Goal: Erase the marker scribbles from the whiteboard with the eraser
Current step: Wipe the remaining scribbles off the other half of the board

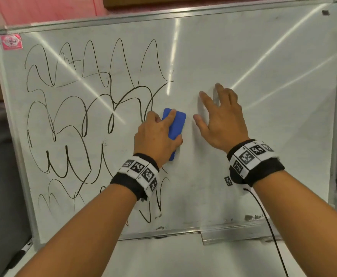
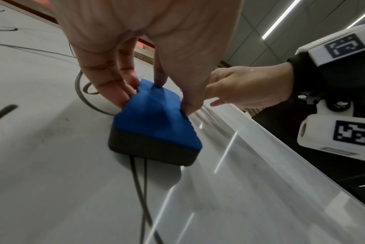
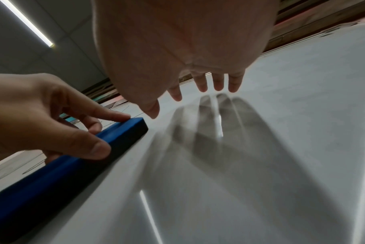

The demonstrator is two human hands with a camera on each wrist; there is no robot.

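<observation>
A whiteboard [image 1: 263, 56] leans upright in front of me, with black marker scribbles [image 1: 79, 108] over its left half and a wiped right half. My left hand [image 1: 157, 136] grips the blue eraser [image 1: 176, 124] by its sides, index finger on top, and holds its dark felt face against the board at the scribbles' right edge. In the left wrist view the eraser [image 2: 154, 125] sits flat on the board over two black lines. My right hand [image 1: 221, 116] hovers open, fingers spread, just off the wiped area to the right of the eraser; its shadow falls on the board [image 3: 302, 148].
A marker tray [image 1: 233, 234] runs along the board's lower right edge. A black marker [image 1: 21, 254] lies on the white table at lower left. A black cable [image 1: 271, 230] hangs from my right wristband. Pink wall lies behind the board.
</observation>
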